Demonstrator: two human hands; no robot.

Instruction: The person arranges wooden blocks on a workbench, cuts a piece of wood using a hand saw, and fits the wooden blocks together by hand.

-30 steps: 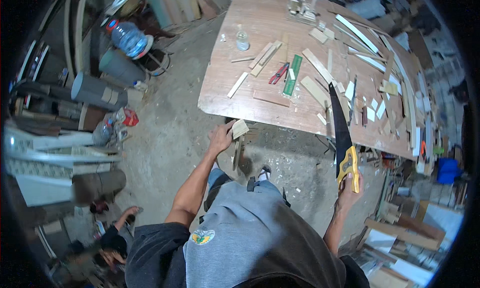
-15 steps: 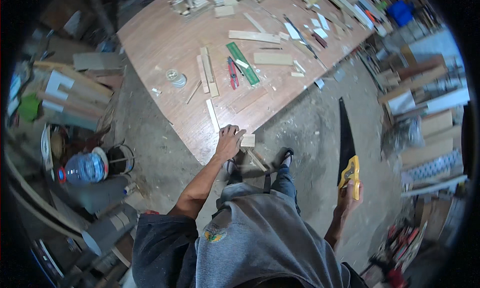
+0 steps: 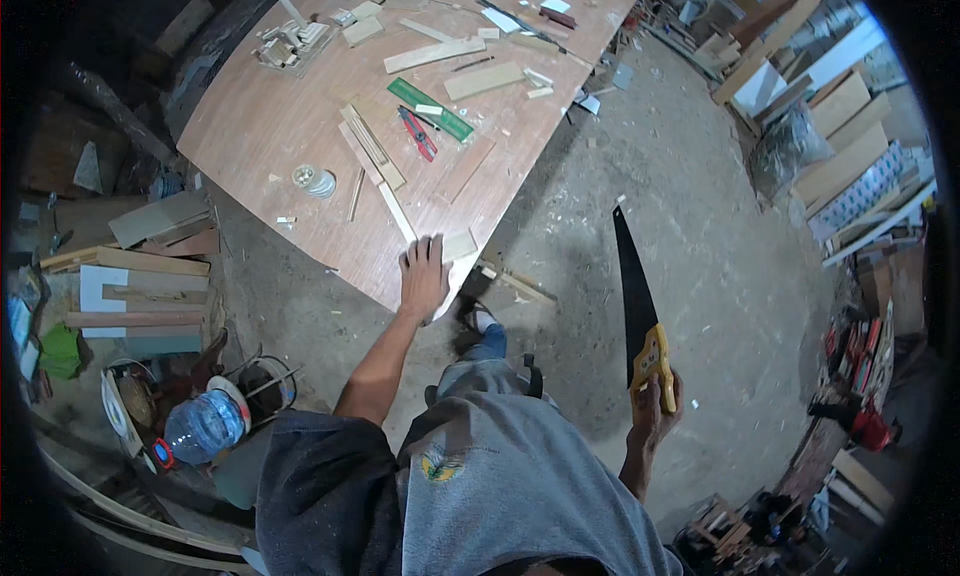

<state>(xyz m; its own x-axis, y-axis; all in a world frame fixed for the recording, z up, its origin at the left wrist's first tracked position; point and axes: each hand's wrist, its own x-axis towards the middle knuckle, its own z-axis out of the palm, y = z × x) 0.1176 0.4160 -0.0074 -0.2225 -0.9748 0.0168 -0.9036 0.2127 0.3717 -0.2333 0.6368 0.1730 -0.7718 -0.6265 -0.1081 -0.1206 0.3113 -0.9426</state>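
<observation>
One saw (image 3: 638, 301) is in use-ready hold, right of centre in the frame. The right hand (image 3: 656, 408) is wrapped around its yellow handle (image 3: 651, 354), at lower right of centre. The blade points toward the top of the frame, over the bare floor (image 3: 740, 316) and well apart from the table (image 3: 240, 166).

The left hand (image 3: 424, 281) lies over the near corner of the table, just below the middle of the frame, fingers extended. A wood block (image 3: 460, 244) lies beside its fingers, on the right. From where I stand I cannot tell whether the thumb clamps the block or only rests near it. A pale strip (image 3: 397, 211) reaches the fingertips from above.

Step in hand, as I judge it: locating the block at the table corner, with no cut under way. Next move, in my judgement, calls for three things: firm downward pressure from the left hand, the intended cut line set clear of the table edge, and the blade brought left to meet the wood, with the left fingers kept out of its path.

Caution: the pale strip lies close to the left hand and could shift underneath it. The red-handled tool (image 3: 417, 134) and green strip (image 3: 430, 111), at upper centre, stand clear of the corner.
</observation>
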